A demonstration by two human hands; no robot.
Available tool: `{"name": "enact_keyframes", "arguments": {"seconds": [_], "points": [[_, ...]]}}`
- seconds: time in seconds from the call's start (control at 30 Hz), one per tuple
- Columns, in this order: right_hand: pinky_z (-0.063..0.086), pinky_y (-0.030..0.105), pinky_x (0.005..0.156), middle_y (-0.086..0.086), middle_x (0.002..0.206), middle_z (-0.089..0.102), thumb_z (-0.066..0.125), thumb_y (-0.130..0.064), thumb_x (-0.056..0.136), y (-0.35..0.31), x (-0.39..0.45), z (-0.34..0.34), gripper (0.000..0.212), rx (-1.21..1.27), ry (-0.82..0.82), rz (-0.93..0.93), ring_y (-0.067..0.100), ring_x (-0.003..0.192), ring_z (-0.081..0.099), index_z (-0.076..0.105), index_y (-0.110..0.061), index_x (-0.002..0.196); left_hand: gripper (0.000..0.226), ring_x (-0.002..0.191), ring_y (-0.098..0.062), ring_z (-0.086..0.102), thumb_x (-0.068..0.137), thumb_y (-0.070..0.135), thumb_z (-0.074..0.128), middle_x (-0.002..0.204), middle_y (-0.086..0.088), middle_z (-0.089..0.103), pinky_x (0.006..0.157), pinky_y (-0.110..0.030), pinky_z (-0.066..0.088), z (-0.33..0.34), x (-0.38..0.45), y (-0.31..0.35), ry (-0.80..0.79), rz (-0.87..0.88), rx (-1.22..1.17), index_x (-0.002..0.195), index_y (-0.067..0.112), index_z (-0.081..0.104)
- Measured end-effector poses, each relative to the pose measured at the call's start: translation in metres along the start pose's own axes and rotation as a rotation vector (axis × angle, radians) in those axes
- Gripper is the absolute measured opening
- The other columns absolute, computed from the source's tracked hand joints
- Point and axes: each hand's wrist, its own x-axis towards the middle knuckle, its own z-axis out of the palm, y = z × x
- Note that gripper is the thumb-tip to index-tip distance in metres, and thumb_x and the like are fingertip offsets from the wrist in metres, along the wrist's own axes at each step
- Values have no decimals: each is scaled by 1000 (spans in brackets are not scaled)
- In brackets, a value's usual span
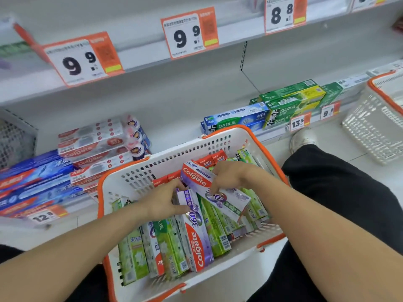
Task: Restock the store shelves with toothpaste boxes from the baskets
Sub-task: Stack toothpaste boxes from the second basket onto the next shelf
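Lifting from the basket (pixel 130 177), one purple Colgate 360 box (pixel 197 177) gets pinched by the right hand (pixel 231 174) while another purple Colgate box (pixel 194 225) is gripped by the left hand (pixel 162 201), probably so both get shelved together.

Second basket (pixel 370 127) cut off — price tags (pixel 82 59) blurred.

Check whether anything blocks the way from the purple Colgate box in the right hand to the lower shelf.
Only the basket's far wall rises between them. The right hand already has the purple Colgate box tilted up above the other boxes; bare lower shelf lies just beyond.
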Motion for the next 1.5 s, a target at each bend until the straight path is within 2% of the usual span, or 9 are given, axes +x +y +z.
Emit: {"name": "enact_keyframes", "arguments": {"seconds": [0.13, 0.23, 0.37, 0.5, 0.63, 0.83, 0.93, 1.23, 1.5], "points": [[58, 35, 77, 9, 96, 76, 71, -29, 88, -20, 1, -17, 29, 137, 4, -72, 29, 87, 73, 69, -6, 105, 44, 67, -13, 69, 79, 17, 84, 111, -7, 63, 60, -23, 53, 1, -21, -6, 72, -20, -407, 114, 26, 57], [58, 45, 90, 16, 104, 75, 65, -25, 95, -33, 1, -26, 20, 353, -14, -128, 35, 98, 72, 66, -7, 106, 42, 87, -24, 72, 80, 10, 81, 110, -11, 68, 67, -24, 58, -26, -36, -9, 185, -20, -618, 115, 22, 64], [53, 49, 98, 19, 109, 73, 62, -21, 97, -44, 13, -26, 31, 710, -52, -171, 35, 99, 70, 66, 0, 119, 39, 98, -35, 72, 87, 12, 72, 108, -15, 74, 89, -52, 57, -68, -59, -21, 342, -2, -855, 122, 27, 66], [51, 47, 100, 17, 117, 71, 65, -31, 94, -62, 22, -18, 42, 895, -110, -190, 31, 104, 68, 66, -3, 124, 55, 93, -31, 71, 75, 33, 82, 106, -19, 75, 93, -47, 50, -86, -77, -31, 461, -7, -1083, 122, 11, 64], [47, 52, 105, 18, 125, 68, 74, -33, 79, -74, 28, -6, 61, 884, -191, -243, 34, 114, 64, 62, -5, 131, 45, 91, -26, 69, 78, 36, 72, 105, -20, 74, 91, -38, 48, -90, -85, -38, 471, -64, -1147, 105, -1, 72], [57, 37, 90, 13, 117, 72, 76, -19, 80, -86, 17, 13, 51, 828, -312, -320, 26, 107, 70, 62, -6, 128, 47, 99, -31, 72, 95, 46, 50, 110, -16, 74, 94, -44, 52, -85, -84, -28, 411, -145, -1144, 118, 9, 67], [55, 41, 95, 11, 116, 73, 75, -21, 83, -96, 10, 29, 47, 848, -284, -324, 29, 110, 69, 62, -10, 126, 41, 89, -30, 75, 97, 51, 45, 100, -10, 77, 80, -42, 59, -86, -89, -18, 385, -195, -1168, 117, 19, 63], [58, 45, 90, 3, 112, 74, 65, -29, 94, -128, -38, 35, 28, 523, -102, -473, 22, 101, 73, 65, -21, 121, 57, 90, -32, 75, 60, 20, 86, 100, -10, 77, 84, -49, 59, -106, -130, -12, 410, -123, -1073, 113, 13, 68], [57, 41, 81, -6, 96, 77, 77, -38, 75, -189, -100, 5, 29, 396, 380, -774, 27, 88, 68, 75, -38, 103, 47, 87, -31, 75, 60, 23, 82, 94, -10, 78, 79, -46, 61, -164, -178, -2, 618, 112, -1058, 105, 12, 73]]}}
